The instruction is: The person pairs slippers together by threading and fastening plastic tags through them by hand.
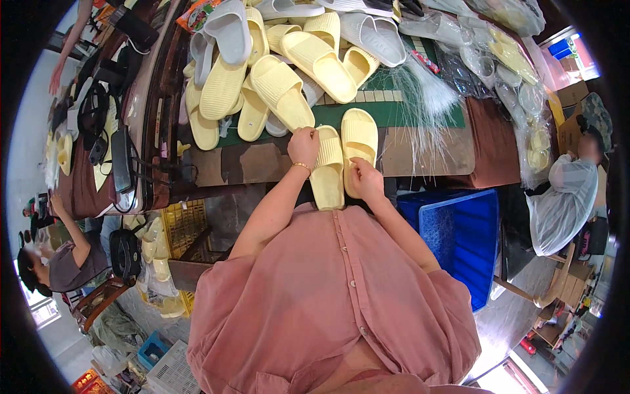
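Two pale yellow slide slippers lie side by side at the table's near edge, toes pointing away from me. My left hand (304, 147), wearing a thin bracelet, is closed at the left edge of the left slipper (327, 172), beside its strap. My right hand (365, 177) has its fingers bent in a pinch at the strap opening of the right slipper (360, 134). Its fingertips are partly hidden. Just beyond them lies a heap of yellow slippers (281, 85), with grey slippers (229, 31) mixed in.
A bundle of clear plastic strands (430, 88) lies right of the heap. Bagged slippers (518, 72) fill the table's far right. A blue bin (482, 243) stands below on the right, a yellow crate (186, 226) on the left. Other people sit at both sides.
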Demonstrator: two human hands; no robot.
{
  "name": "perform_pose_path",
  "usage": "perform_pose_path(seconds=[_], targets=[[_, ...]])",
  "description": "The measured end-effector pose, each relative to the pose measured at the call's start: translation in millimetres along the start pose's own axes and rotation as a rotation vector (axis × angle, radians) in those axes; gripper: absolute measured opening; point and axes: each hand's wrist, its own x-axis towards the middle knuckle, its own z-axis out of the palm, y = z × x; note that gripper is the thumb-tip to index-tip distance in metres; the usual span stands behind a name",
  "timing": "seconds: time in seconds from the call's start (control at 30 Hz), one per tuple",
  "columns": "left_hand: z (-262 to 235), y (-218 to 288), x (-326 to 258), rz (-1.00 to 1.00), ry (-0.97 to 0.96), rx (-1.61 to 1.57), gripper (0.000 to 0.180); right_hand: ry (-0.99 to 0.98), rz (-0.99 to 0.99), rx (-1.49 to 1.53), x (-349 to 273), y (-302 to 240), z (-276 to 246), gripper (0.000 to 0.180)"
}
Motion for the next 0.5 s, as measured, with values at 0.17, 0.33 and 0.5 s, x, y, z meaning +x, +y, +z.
perform_pose_path(seconds=[0.17, 0.33, 0.5], targets=[[-1.1, 2.5, -6.1, -0.063, -0.01, -0.072, 0.015, -0.005, 0.01, -0.002, -0.9, 8.3, -6.9, 0.022], [-0.9, -0.6, -10.3, -0.076, -0.019, -0.102, 0.016, 0.198, -0.061, -0.113, 10.5, 8.7, -22.1, 0.033], [-2.4, 0.3, -11.3, -0.07, -0.026, -0.099, 0.016, 0.287, 0.003, -0.313, 35.2, 25.3, -19.6, 0.044]])
